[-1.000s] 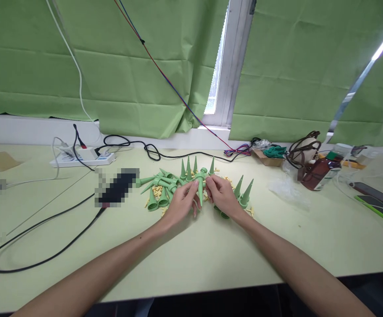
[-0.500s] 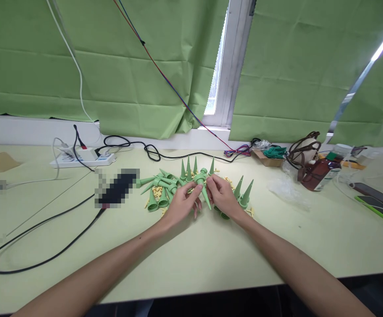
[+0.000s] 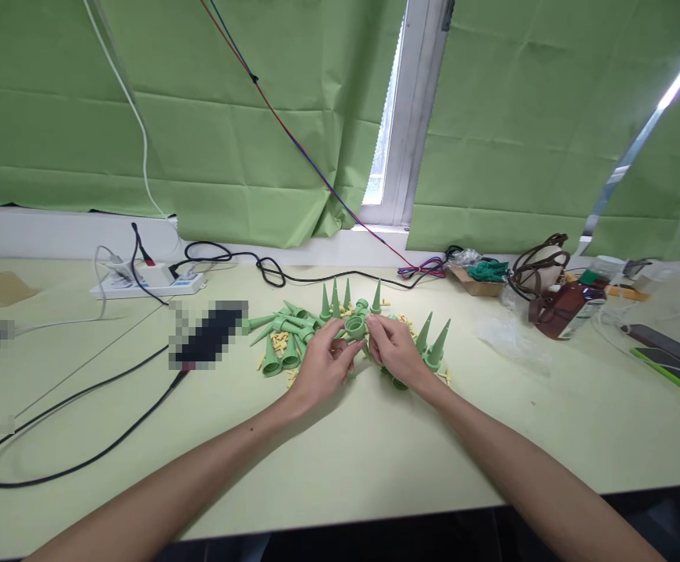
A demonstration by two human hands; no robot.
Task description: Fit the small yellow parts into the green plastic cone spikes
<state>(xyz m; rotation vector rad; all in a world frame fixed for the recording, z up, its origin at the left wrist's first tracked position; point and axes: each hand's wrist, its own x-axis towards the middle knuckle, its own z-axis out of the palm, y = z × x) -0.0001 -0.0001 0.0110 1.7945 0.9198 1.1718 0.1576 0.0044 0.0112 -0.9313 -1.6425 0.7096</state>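
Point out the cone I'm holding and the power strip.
cone (image 3: 355,325), head view, on the rim of its round open end.
power strip (image 3: 184,279), head view, on its white body near the right end.

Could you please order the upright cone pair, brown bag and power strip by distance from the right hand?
1. upright cone pair, just right of the right hand.
2. brown bag, farther right.
3. power strip, far left.
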